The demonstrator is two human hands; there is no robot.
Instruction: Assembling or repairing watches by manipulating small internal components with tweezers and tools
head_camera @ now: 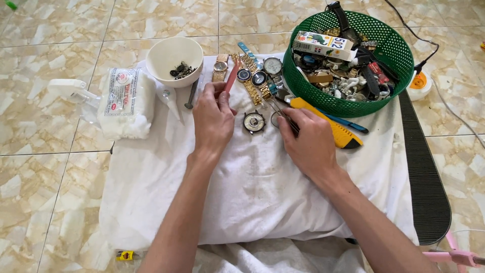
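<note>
From the head camera, looking down, a person sat over a white cloth (252, 192) spread on a marbled tile floor. The left hand (213, 119) lay on the cloth with its fingers curled around the lower end of a pink-red strap or tool (231, 78), pinching it between thumb and fingertips. The right hand (308, 141) was pressed together on a pair of tweezers (281, 111), whose tips pointed up and to the left, near a small round glass (275, 119). Between the two hands, flat on the cloth, lay a strapless watch case (253, 122) with a pale dial, just beside the tweezers.

Above the hands a row of wristwatches (252, 76), several gold-banded, stretched across the cloth. A white bowl (174, 55) with small dark parts stood to the left, next to a white packet of cotton (126, 103). A yellow utility knife (333, 126) and a blue-handled tool (348, 124) lay by the right hand, touching the foot of a green plastic basket (399, 55) heaped with watch parts and a small box.
</note>
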